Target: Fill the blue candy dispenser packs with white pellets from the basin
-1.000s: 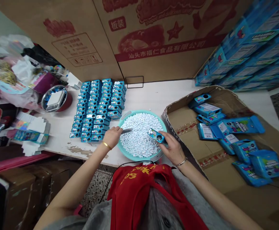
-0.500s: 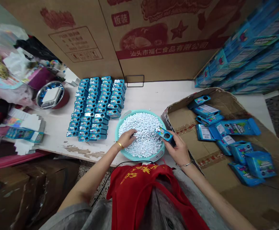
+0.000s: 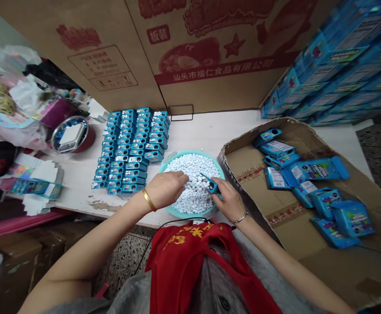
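A turquoise basin (image 3: 175, 214) full of small white and pale-blue candies (image 3: 195, 163) stands at the table's front edge. My right hand (image 3: 229, 198) grips a small blue candy box (image 3: 212, 187) over the basin's right half, its end tilted toward the middle. Some white pieces show at the box's end. Raised above the basin's left side, my left hand (image 3: 168, 188) has its fingers curled together, pointing at the box. Whatever those fingertips hold is hidden.
Rows of small blue boxes (image 3: 130, 150) with round holes stand left of the basin. On the right, an open cardboard tray (image 3: 252, 192) holds several blue packs. Large cartons (image 3: 210, 93) and stacked blue display boxes (image 3: 321, 78) line the back. A metal bowl (image 3: 87, 141) stands at far left.
My left hand has risen out of the candies with its fingers closed. The right hand has brought the candy box leftward over the basin and turned it. The view has shifted slightly.
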Demonstrator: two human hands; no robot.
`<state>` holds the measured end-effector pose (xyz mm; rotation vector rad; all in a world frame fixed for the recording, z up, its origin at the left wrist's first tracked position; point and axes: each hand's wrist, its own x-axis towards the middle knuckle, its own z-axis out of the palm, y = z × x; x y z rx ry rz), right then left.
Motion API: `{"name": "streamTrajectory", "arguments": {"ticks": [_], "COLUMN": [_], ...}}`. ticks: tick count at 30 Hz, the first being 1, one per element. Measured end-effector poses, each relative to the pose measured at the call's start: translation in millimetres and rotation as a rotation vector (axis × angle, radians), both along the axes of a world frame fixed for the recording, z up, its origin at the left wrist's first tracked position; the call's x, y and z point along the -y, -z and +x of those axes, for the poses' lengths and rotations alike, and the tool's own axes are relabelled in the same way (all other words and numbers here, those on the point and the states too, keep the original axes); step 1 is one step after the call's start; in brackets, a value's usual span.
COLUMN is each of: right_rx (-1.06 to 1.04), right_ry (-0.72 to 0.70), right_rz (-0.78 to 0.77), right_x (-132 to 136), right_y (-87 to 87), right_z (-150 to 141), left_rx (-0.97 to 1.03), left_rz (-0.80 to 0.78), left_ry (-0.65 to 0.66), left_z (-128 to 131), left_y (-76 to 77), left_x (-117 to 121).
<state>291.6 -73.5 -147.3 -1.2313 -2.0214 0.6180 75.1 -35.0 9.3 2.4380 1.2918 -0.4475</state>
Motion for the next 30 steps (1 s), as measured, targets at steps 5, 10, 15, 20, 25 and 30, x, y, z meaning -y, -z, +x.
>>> {"name": "streamTrajectory", "arguments": {"ticks": [5,10,15,20,25,30], "right_rx": [-0.016,-0.027,-0.054,-0.173,-0.313,-0.309], "right_ry": [-0.013,-0.027,-0.049,-0.004,0.076,0.124], "right_rz": [-0.015,-0.031,-0.043,-0.112,-0.223,-0.301], "right_x": [1.9,1.9,0.4,1.0,1.3,-2.5], "right_y": [0.4,1.3,1.1,-5.7,-10.7,-5.0], "right_z": [-3.4,-6.0,-7.6,-5.5,-0.8,3.1], "left_rx": [-0.115,-0.133,-0.097,-0.001,-0.131,0.113], "left_rz": [0.040,0.091,0.164,0.259,0.055,-0.068], "left_ry": [0.068,0.082,0.142,-0.020,-0.359,-0.527], "left_z": [17.7,24.2,21.2,-14.0,-51.0,-45.6], "left_y": [-16.1,-18.3,-19.0,-2.9,75.3,150.8], "left_x": [0.1,7.9,14.8,17.2,25.8,44.0]}}
